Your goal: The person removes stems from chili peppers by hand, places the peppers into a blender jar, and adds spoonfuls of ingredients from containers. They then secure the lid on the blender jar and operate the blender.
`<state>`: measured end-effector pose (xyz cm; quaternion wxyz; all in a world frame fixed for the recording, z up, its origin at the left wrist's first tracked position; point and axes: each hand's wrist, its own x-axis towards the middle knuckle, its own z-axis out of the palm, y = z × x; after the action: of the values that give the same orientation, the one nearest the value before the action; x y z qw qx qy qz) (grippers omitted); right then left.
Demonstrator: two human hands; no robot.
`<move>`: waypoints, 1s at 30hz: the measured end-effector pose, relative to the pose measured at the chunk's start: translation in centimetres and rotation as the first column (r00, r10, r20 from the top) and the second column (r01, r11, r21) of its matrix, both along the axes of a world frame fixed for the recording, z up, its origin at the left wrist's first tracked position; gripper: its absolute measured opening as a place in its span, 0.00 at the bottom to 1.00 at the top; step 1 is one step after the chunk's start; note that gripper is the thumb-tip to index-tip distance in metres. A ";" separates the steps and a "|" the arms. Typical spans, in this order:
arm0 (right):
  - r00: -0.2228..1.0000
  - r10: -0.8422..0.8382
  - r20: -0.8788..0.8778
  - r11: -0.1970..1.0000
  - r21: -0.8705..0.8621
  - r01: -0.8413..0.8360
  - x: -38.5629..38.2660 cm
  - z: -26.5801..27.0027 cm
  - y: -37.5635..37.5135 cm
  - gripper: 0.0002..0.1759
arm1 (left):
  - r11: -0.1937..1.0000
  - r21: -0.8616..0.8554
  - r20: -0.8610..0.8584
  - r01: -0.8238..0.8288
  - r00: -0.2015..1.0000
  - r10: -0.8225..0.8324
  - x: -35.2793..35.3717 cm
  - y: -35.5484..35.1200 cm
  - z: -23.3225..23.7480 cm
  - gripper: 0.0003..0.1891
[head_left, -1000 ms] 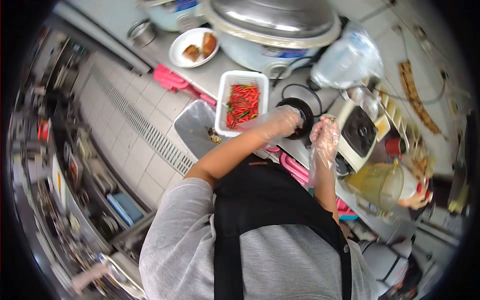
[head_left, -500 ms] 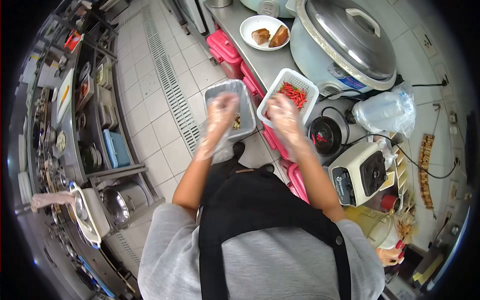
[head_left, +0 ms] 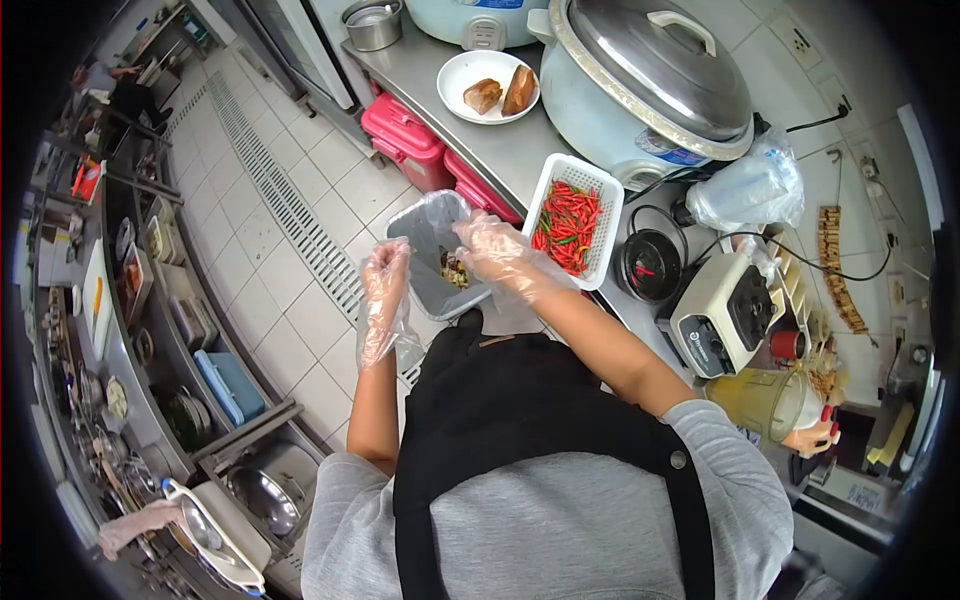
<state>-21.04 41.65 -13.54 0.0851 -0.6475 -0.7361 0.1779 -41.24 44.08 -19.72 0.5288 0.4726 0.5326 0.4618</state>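
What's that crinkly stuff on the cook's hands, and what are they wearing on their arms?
The left hand and the right hand are both covered by thin, see-through, crinkly plastic gloves. The gloves fit loosely and bag out past the wrists. The forearms are bare. Plain grey fabric sleeves cover the upper arms, and a black apron with wide straps goes over the grey top.

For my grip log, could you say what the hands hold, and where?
Cannot tell: right hand covers the rim of the grey plastic-lined tray; left hand open beside it.
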 end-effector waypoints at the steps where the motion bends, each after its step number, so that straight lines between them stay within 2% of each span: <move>1: 0.999 0.000 -0.039 0.998 0.063 0.002 0.5 0.7 -0.1 0.17 | 0.999 0.000 0.016 0.055 0.998 -0.055 0.4 0.3 -0.4 0.08; 2: 0.998 -0.006 -0.065 0.951 0.307 0.026 1.7 -1.3 -0.2 0.20 | 0.992 -0.047 0.084 0.117 0.990 -0.113 1.2 0.2 0.1 0.08; 3: 0.984 -0.088 -0.158 0.981 0.159 0.113 2.5 2.3 -0.4 0.21 | 0.991 -0.053 0.090 0.125 0.989 -0.120 2.0 0.2 -0.4 0.08; 4: 0.967 -0.144 -0.211 0.969 0.168 0.181 4.1 3.5 -0.4 0.20 | 0.981 -0.056 0.116 0.188 0.977 -0.181 2.9 0.2 -1.1 0.09; 5: 0.973 -0.136 -0.188 0.967 0.190 0.172 5.6 5.5 -0.4 0.17 | 0.966 -0.058 0.142 0.253 0.960 -0.243 3.8 0.1 -1.6 0.09; 6: 0.938 -0.253 -0.235 0.917 0.250 0.310 7.0 5.3 -0.8 0.15 | 0.962 -0.063 0.146 0.267 0.956 -0.256 4.9 0.0 -1.4 0.09; 7: 0.920 -0.307 -0.242 0.902 0.234 0.363 8.5 6.0 -0.9 0.16 | 0.948 -0.108 0.161 0.299 0.946 -0.280 6.0 0.0 -0.8 0.10; 8: 0.876 -0.402 -0.266 0.888 0.120 0.444 9.5 7.5 -1.3 0.15 | 0.931 -0.153 0.175 0.330 0.937 -0.303 7.1 -0.1 -0.4 0.11; 9: 0.871 -0.462 -0.165 0.855 0.178 0.487 10.9 6.5 -1.1 0.14 | 0.926 -0.155 0.179 0.344 0.932 -0.316 7.9 0.2 -0.6 0.11; 11: 0.793 -0.582 -0.179 0.812 -0.165 0.560 13.0 6.6 -1.8 0.11 | 0.877 -0.118 0.191 0.465 0.878 -0.439 9.8 0.5 -0.9 0.13; 12: 0.787 -0.592 -0.176 0.805 -0.167 0.569 13.4 6.3 -2.4 0.11 | 0.848 -0.193 0.145 0.493 0.870 -0.472 10.9 0.5 0.4 0.13; 15: 0.823 -0.551 -0.138 0.821 -0.263 0.506 14.5 3.3 -4.0 0.10 | 0.790 -0.137 0.146 0.598 0.801 -0.581 13.6 0.4 -1.1 0.13; 16: 0.869 -0.476 -0.133 0.863 -0.260 0.433 14.8 1.9 -4.4 0.10 | 0.802 -0.073 0.019 0.593 0.805 -0.593 14.5 0.5 -2.3 0.12; 17: 0.909 -0.396 -0.127 0.898 -0.258 0.356 14.6 1.4 -4.7 0.10 | 0.799 -0.075 0.016 0.596 0.802 -0.597 15.1 0.6 -2.8 0.12; 19: 0.935 -0.338 -0.106 0.923 -0.233 0.307 14.3 0.6 -5.0 0.10 | 0.819 0.020 -0.128 0.574 0.813 -0.567 15.9 0.6 -3.6 0.11; 20: 0.935 -0.348 -0.071 0.911 -0.261 0.320 13.3 1.5 -4.9 0.10 | 0.812 -0.049 -0.005 0.582 0.813 -0.583 16.0 0.6 -3.5 0.11; 21: 0.932 -0.360 -0.039 0.897 -0.289 0.334 12.6 1.9 -4.9 0.10 | 0.812 -0.048 -0.012 0.582 0.812 -0.583 16.1 0.4 -2.9 0.11; 23: 0.962 -0.271 0.021 0.947 -0.173 0.271 12.4 -0.9 -4.9 0.11 | 0.831 -0.157 0.025 0.533 0.844 -0.536 16.4 0.1 -1.9 0.11; 25: 0.972 -0.235 0.001 0.963 -0.132 0.233 13.7 -3.6 -4.9 0.11 | 0.847 -0.132 0.037 0.516 0.856 -0.516 16.5 0.5 -2.4 0.12; 27: 0.943 -0.318 -0.096 0.943 -0.134 0.304 14.4 -2.5 -5.1 0.10 | 0.830 0.196 -0.337 0.523 0.831 -0.444 16.4 0.6 -0.8 0.14; 28: 0.937 -0.273 -0.216 0.962 -0.087 0.260 15.5 -2.1 -5.2 0.08 | 0.779 0.393 -0.528 0.489 0.813 -0.244 16.6 0.6 0.0 0.16; 29: 0.938 -0.264 -0.225 0.964 -0.085 0.251 16.3 -1.7 -5.5 0.08 | 0.781 0.392 -0.536 0.486 0.811 -0.235 17.0 0.4 1.4 0.16; 30: 0.789 -0.347 -0.506 0.938 -0.186 0.293 17.1 -1.2 -5.5 0.07 | 0.790 0.284 -0.525 0.544 0.777 -0.346 17.8 0.4 2.6 0.18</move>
<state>-3.94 36.11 -14.70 0.2826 -0.6911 -0.5535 0.3689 -23.48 44.50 -17.13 0.3734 0.7827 0.3960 0.3019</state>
